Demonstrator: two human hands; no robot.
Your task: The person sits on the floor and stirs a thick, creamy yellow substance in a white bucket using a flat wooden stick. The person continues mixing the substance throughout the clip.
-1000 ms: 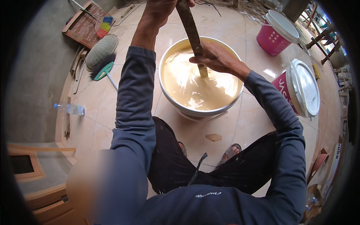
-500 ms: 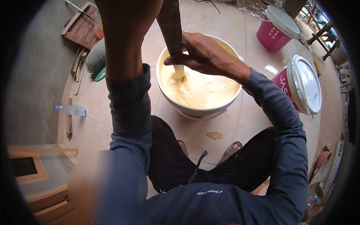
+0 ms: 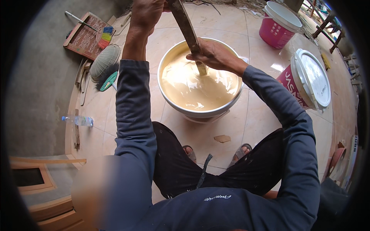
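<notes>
A long flat wooden stick slants down into cream-coloured paint, its lower end coated and sunk in it. The paint fills much of a white bucket on the floor before my feet. My left hand is closed round the stick's upper end, at the top edge of the view. Lower down, just above the paint, my right hand grips the same stick with its thumb across it.
To the right stand a lidded pink-and-white bucket and an open pink one. On the left are a plastic bottle, a woven conical hat, a green-handled brush and a broom. A beige flake lies near my feet.
The stick's lower end has moved right through the paint, and its slant has changed. My left hand has shifted up and away from me; my right hand has moved slightly right.
</notes>
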